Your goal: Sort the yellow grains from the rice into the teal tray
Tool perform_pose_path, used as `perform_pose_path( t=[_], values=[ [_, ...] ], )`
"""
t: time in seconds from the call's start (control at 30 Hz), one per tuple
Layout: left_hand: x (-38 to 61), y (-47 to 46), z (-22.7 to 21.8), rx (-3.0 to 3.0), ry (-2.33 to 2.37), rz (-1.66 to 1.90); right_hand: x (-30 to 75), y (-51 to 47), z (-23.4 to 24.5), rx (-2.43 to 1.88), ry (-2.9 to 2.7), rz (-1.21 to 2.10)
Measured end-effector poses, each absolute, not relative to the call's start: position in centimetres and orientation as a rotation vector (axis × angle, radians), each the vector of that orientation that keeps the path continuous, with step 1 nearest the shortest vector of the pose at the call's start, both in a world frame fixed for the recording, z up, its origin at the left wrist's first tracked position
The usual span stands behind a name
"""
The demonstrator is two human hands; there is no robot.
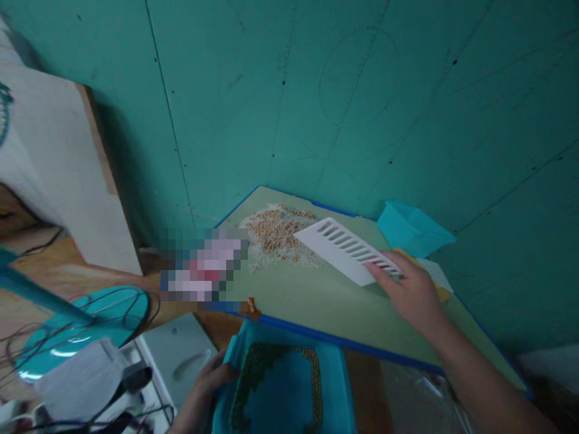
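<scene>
Right hand (414, 295): fingers clamped on the near end of a white slotted plate (337, 256), held tilted above the desk (294, 298). Plate's far end is next to the grain pile (275, 232), tan kernels mixed with finer white bits, spread toward the back of the desk. Contact with pile: can't tell. Left hand (212, 380): fingers gripping the left rim of a blue tub (280, 389) at the desk's front edge; kernels line its inner sides. Blue folded container (409, 229) sits back right, near the wall (253, 90).
</scene>
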State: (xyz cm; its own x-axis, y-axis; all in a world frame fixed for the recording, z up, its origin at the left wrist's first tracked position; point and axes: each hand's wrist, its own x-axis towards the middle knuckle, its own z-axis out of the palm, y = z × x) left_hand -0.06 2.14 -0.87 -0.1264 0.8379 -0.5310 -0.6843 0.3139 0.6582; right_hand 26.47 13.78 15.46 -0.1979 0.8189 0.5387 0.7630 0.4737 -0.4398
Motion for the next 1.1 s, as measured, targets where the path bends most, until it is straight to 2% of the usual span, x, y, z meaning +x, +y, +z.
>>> perform_pose_path(
  t=[0.13, 0.33, 0.53, 0.77, 1.1],
  values=[
    [-1.1, 2.8, -1.9, 0.222, 1.174, 1.316, 25.1, 16.1, 16.2, -1.238, -1.652, 0.492],
    [-4.4, 3.0, -2.7, 0.432, 1.362, 1.217, 23.0, 21.1, 14.6, -0.949, -1.273, 0.931],
    [-7.0, 3.1, -3.8, 0.452, 1.387, 1.176, 22.8, 21.9, 13.0, -1.022, -0.915, 1.336],
    [-7.0, 4.9, -4.4, 0.5, 1.441, 1.074, 24.2, 21.6, 12.8, -0.948, -0.9, 1.463],
    [-7.7, 6.3, -6.6, 0.618, 1.487, 0.899, 24.4, 22.7, 11.8, -1.008, -0.876, 1.365]
  ],
)
